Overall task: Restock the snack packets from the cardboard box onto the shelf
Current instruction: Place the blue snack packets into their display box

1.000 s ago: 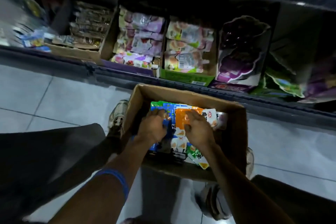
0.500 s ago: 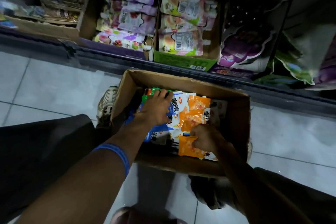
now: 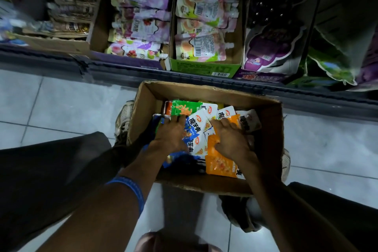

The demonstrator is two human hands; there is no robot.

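A person's left hand (image 3: 170, 135) is lying flat, fingers spread, on blue packets (image 3: 192, 129) inside the cardboard box (image 3: 204, 92). The right hand (image 3: 230, 139) is curling onto orange packets (image 3: 219, 164); grip unclear. The shelf (image 3: 204, 80) is sitting straight ahead, just beyond both hands.

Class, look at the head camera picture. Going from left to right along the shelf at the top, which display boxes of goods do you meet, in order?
Brown carton of dark packets → purple-fronted box of purple-and-white pouches → green-fronted box of peach-and-green pouches → purple grape-shaped display box → green-and-white display piece.
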